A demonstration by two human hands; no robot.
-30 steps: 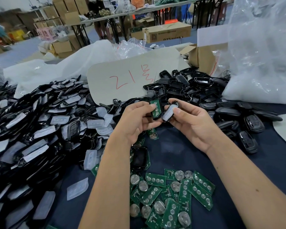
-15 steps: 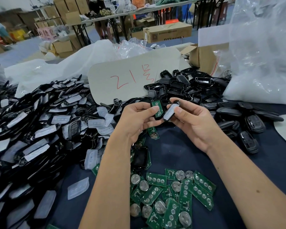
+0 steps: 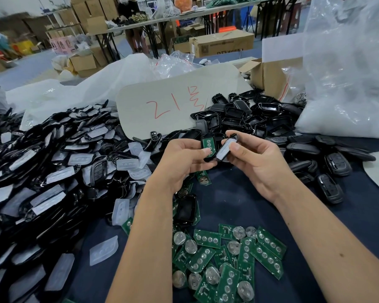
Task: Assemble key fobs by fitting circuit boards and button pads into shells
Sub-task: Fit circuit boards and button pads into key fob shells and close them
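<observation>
Both bare forearms come up from the near edge of the bench and meet over its middle, with the wrists bent a little inward. The left hand (image 3: pixel 182 159) has its fingers curled and its thumb pressed forward in a pinching grip. The right hand (image 3: pixel 253 161) is just beside it, thumb on top and fingers curled below, also pinching.

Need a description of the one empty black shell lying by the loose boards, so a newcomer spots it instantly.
Start at the heap of green circuit boards nearest the camera on the dark blue table cover. Just above its left edge, beside the left forearm, lies a black shell. Unlike the shells heaped left and behind, it lies alone, open side up, partly on boards.
</observation>
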